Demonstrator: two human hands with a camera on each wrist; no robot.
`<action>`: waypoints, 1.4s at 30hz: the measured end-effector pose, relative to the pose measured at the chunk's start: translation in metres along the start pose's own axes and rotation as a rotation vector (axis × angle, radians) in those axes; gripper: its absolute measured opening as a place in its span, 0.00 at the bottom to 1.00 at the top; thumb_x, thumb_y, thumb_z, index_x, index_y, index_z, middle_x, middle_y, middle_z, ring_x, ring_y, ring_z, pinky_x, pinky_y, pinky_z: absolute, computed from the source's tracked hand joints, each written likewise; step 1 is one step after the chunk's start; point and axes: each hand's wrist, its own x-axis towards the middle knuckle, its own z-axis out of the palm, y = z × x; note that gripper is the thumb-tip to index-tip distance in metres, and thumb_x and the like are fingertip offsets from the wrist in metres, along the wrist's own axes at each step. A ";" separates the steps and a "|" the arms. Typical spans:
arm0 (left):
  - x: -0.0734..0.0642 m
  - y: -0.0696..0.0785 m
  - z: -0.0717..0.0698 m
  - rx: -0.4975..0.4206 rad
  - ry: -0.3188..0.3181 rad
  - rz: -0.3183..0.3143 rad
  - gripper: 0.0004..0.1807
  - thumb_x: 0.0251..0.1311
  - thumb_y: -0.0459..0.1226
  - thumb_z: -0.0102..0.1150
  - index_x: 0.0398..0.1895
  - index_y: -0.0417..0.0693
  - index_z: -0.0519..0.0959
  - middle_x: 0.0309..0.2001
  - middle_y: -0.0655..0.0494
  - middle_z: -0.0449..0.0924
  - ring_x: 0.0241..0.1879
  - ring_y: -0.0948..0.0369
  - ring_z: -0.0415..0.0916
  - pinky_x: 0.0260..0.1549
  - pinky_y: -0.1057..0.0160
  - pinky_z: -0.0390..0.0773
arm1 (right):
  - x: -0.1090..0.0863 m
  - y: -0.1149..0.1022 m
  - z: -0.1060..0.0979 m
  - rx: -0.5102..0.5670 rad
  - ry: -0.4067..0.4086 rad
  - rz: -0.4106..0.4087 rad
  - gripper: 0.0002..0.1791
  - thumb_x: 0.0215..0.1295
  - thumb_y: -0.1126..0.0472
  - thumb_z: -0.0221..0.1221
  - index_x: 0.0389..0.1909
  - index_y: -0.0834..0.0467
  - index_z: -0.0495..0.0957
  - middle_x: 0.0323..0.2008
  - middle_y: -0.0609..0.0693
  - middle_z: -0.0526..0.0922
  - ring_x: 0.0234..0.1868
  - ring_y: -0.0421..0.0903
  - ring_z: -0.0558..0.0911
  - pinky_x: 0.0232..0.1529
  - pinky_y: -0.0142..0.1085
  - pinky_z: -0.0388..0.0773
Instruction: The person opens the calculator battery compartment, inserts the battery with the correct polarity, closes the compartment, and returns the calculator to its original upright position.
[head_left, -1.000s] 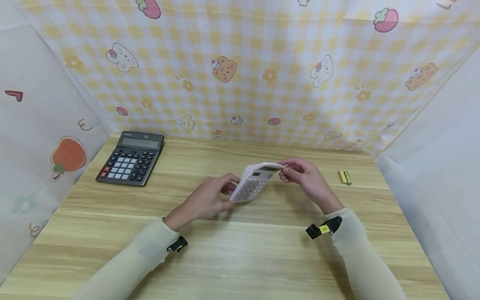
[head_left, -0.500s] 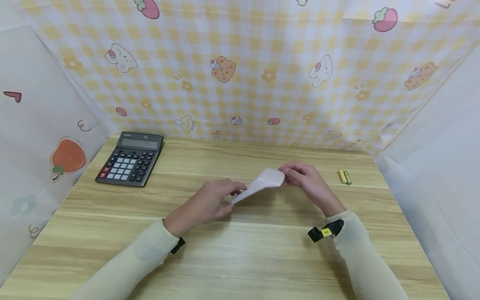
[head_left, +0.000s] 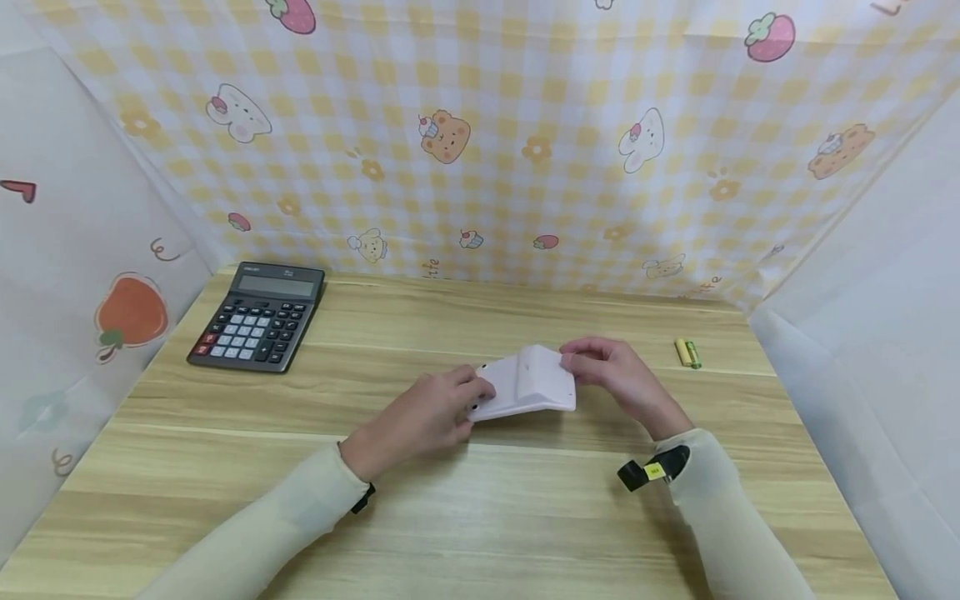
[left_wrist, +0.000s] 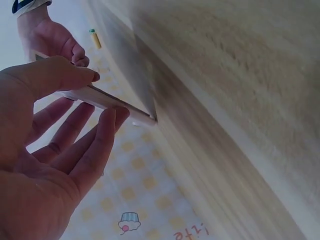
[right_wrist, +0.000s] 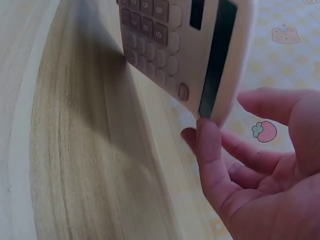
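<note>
A pale pink calculator [head_left: 543,379] is held over the table between both hands, its back turned up in the head view. The raised, thicker part of the back lies toward the right. My left hand [head_left: 420,417] pinches the left end, thumb on one face and fingers on the other in the left wrist view. At the opposite end, my right hand [head_left: 626,383] grips a corner beside the display. Seen from the right wrist, the keys [right_wrist: 147,50] and dark display [right_wrist: 218,60] face down toward the table.
A dark grey calculator [head_left: 258,321] lies face up at the table's back left. Two small batteries, one yellow [head_left: 682,352] and one green [head_left: 694,356], lie side by side at the right. A checked cloth [head_left: 495,192] hangs behind the table.
The pink calculator has been turned over between the hands: its keys faced up a second ago, and now its back does. Both hands have kept hold and shifted slightly.
</note>
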 end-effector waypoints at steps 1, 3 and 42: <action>0.000 0.000 0.001 0.005 -0.001 0.000 0.22 0.57 0.24 0.77 0.55 0.40 0.86 0.50 0.49 0.85 0.36 0.62 0.82 0.38 0.68 0.85 | 0.000 0.000 0.000 -0.010 -0.001 0.010 0.24 0.80 0.59 0.65 0.65 0.73 0.79 0.56 0.61 0.87 0.51 0.49 0.88 0.58 0.42 0.86; 0.000 0.001 0.003 0.014 -0.004 0.000 0.21 0.57 0.24 0.76 0.55 0.40 0.86 0.50 0.49 0.84 0.37 0.61 0.82 0.38 0.67 0.85 | -0.001 0.000 0.001 -0.028 0.002 0.032 0.24 0.79 0.58 0.67 0.65 0.72 0.80 0.56 0.60 0.88 0.51 0.49 0.88 0.58 0.43 0.86; 0.009 -0.006 0.016 -0.145 -0.202 -0.400 0.61 0.52 0.34 0.89 0.85 0.31 0.60 0.81 0.30 0.61 0.80 0.39 0.64 0.77 0.46 0.66 | -0.004 0.009 0.019 -0.455 0.048 0.043 0.28 0.73 0.54 0.74 0.70 0.58 0.83 0.62 0.58 0.86 0.53 0.55 0.84 0.48 0.45 0.82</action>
